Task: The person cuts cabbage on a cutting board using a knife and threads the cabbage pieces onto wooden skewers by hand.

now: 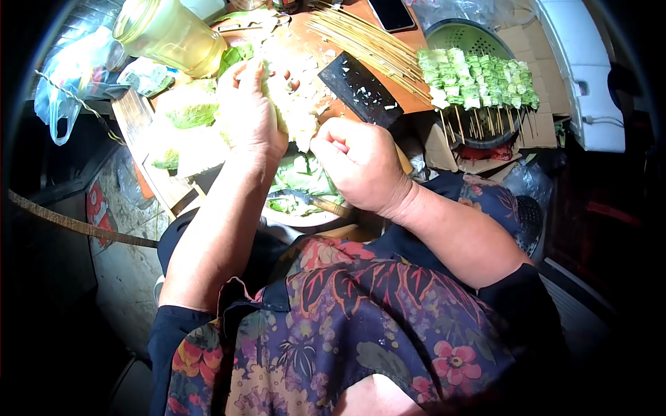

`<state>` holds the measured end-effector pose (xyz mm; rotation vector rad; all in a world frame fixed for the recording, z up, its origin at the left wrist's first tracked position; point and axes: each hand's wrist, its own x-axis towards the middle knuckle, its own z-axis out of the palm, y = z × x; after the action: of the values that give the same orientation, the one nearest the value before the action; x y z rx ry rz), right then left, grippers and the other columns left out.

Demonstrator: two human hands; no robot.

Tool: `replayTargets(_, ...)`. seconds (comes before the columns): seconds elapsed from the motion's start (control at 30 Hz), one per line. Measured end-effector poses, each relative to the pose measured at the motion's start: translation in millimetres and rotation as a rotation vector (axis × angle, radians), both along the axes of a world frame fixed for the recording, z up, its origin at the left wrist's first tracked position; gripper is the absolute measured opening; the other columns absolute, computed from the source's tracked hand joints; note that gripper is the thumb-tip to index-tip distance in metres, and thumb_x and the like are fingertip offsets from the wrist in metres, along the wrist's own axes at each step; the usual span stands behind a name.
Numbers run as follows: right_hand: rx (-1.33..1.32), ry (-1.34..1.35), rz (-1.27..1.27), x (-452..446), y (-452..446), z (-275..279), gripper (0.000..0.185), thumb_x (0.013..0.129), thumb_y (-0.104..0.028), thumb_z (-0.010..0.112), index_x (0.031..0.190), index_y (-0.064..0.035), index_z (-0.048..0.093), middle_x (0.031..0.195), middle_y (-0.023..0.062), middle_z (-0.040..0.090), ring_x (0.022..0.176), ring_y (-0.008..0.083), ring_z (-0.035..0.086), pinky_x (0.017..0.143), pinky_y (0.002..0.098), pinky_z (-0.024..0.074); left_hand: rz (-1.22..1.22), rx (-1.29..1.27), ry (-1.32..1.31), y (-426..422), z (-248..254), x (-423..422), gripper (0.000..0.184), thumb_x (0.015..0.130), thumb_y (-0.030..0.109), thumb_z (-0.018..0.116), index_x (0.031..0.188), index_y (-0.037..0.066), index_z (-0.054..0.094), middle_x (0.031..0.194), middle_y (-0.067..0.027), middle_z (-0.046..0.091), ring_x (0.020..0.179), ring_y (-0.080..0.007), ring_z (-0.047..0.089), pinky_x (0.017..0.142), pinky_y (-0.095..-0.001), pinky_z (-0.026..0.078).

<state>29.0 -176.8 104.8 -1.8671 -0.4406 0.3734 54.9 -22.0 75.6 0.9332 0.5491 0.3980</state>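
Note:
My left hand (253, 111) is wrapped round a pale leafy cabbage (298, 114), brightly overexposed in the light. At the cabbage's lower right edge, my right hand (364, 163) is closed in a pinch. A bit of pale leaf seems to be between its thumb and finger, though the fingertips are partly hidden. Under both hands stands a bowl (305, 223) of green leaf pieces, with a wooden-handled tool (322, 204) lying across it. Just beyond my right hand, a dark cleaver blade (357, 90) carries small white scraps.
Bamboo skewers (368, 45) lie across the orange tabletop (295, 28). Skewered green leaf squares (482, 80) rest over a green colander (461, 33) at right. A yellowish plastic jug (173, 38), more cabbage (191, 107) and a blue plastic bag (66, 97) are at left. A phone (392, 14) lies at the back.

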Motion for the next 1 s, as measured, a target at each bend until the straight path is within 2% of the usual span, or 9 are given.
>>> replayTargets(0.23,-0.022,0.002,0.0,3.0,-0.5,-2.3,0.018,0.088,-0.012,0.059,0.074,-0.0006,0.06,0.055,0.0025,0.049,0.052,0.0064,0.044,0.049,0.0266,0.0382,0.032,0.041,-0.003,7.9,-4.6,4.0,0.018,0.092,0.012,0.053,0.108,0.005,0.05,0.091,-0.0113,0.059,0.073,-0.0215,0.058,0.065,-0.0323,0.053)
replayTargets(0.33,-0.028,-0.105,-0.017,9.8,-5.2,-2.5,0.017,0.088,-0.012,0.06,0.076,-0.0009,0.06,0.055,0.0039,0.05,0.052,0.0072,0.045,0.05,0.0264,0.0389,0.021,0.143,0.162,13.3,9.7,2.5,0.029,0.088,0.019,0.059,0.114,0.009,0.051,0.102,-0.0056,0.056,0.086,-0.0155,0.055,0.071,-0.0298,0.047)
replayTargets(0.4,-0.032,-0.083,-0.018,10.3,-9.3,-1.6,0.015,0.088,-0.012,0.06,0.078,-0.0012,0.061,0.055,0.0053,0.05,0.052,0.0086,0.047,0.051,0.0267,0.0402,0.039,-0.008,0.172,13.1,12.9,0.9,0.036,0.083,0.023,0.061,0.117,0.015,0.051,0.104,-0.0012,0.055,0.086,-0.0132,0.052,0.07,-0.0319,0.045)
replayTargets(0.6,-0.093,-0.303,0.014,12.2,-19.9,-11.8,0.014,0.088,-0.013,0.06,0.082,-0.0005,0.061,0.058,0.0067,0.052,0.053,0.0105,0.052,0.052,0.0279,0.0424,-0.32,-0.255,0.216,14.5,4.7,-22.7,0.025,0.08,0.014,0.061,0.103,0.008,0.052,0.096,-0.0041,0.056,0.083,-0.0176,0.06,0.07,-0.0381,0.051)
replayTargets(0.73,-0.002,0.189,0.145,11.6,-25.7,-23.0,0.023,0.094,-0.022,0.055,0.099,-0.0024,0.065,0.067,0.0,0.06,0.056,0.0044,0.053,0.055,0.0202,0.0459,-0.376,-0.323,0.057,51.8,-10.7,-26.1,0.01,0.083,0.008,0.06,0.089,0.006,0.053,0.081,-0.003,0.057,0.077,-0.0164,0.058,0.066,-0.0339,0.052)
replayTargets(0.8,-0.083,0.278,0.123,13.0,-30.1,-29.3,0.028,0.095,-0.026,0.052,0.102,-0.0017,0.065,0.069,0.001,0.06,0.055,0.0034,0.053,0.054,0.0198,0.0457,-0.219,-0.122,0.111,51.8,5.9,-31.3,0.008,0.085,0.012,0.059,0.084,0.008,0.052,0.077,-0.0011,0.052,0.069,-0.0137,0.054,0.066,-0.0332,0.048)
replayTargets(0.87,-0.188,0.317,0.124,6.2,-33.8,-50.2,0.028,0.094,-0.027,0.053,0.1,-0.0019,0.065,0.073,0.0039,0.062,0.06,0.006,0.056,0.059,0.0223,0.0478,-0.166,-0.047,0.14,60.4,18.9,-34.9,0.009,0.085,0.013,0.06,0.083,0.009,0.053,0.079,-0.0011,0.054,0.074,-0.0135,0.055,0.068,-0.0353,0.049)
replayTargets(0.93,-0.336,0.051,0.248,-10.7,-37.0,-84.6,0.027,0.091,-0.027,0.055,0.098,-0.0029,0.066,0.081,0.0095,0.066,0.072,0.0154,0.063,0.069,0.0289,0.051,-0.133,0.023,0.122,62.2,26.8,-40.0,0.01,0.085,0.015,0.063,0.084,0.008,0.056,0.081,-0.0021,0.058,0.078,-0.014,0.057,0.071,-0.0368,0.051)
replayTargets(1.0,-0.628,0.175,0.453,-32.6,-34.2,-93.8,0.032,0.085,-0.032,0.057,0.1,-0.0059,0.067,0.095,0.0179,0.067,0.092,0.0331,0.065,0.082,0.0392,0.0506,-0.096,0.074,0.094,68.8,25.6,-43.6,0.011,0.085,0.016,0.064,0.084,0.008,0.057,0.081,-0.0014,0.058,0.077,-0.0123,0.057,0.071,-0.0368,0.051)
